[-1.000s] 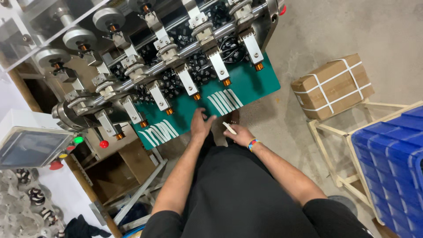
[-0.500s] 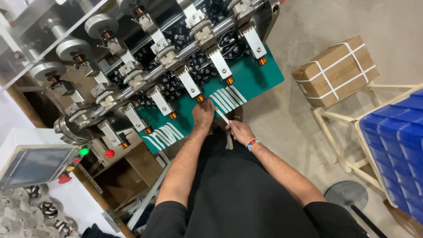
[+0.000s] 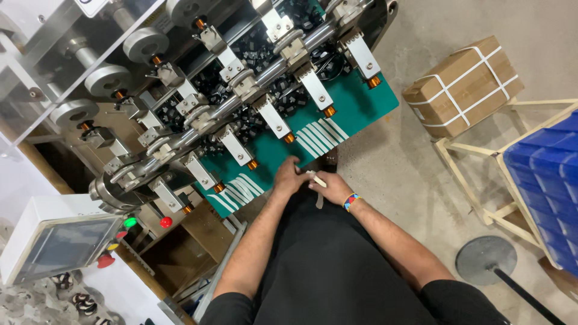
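Green panel [image 3: 355, 105]: hands meet at its near edge
Left hand [image 3: 289, 177]: clenched, contents unclear
Right hand [image 3: 330, 188]: pinches pale strip [image 3: 318, 179]

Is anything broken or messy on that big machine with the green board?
Nothing stands out. The metal arms with copper tips sit in an even row above the green board, and the strapped cardboard box looks whole. Both hands meet at a small pale strip.
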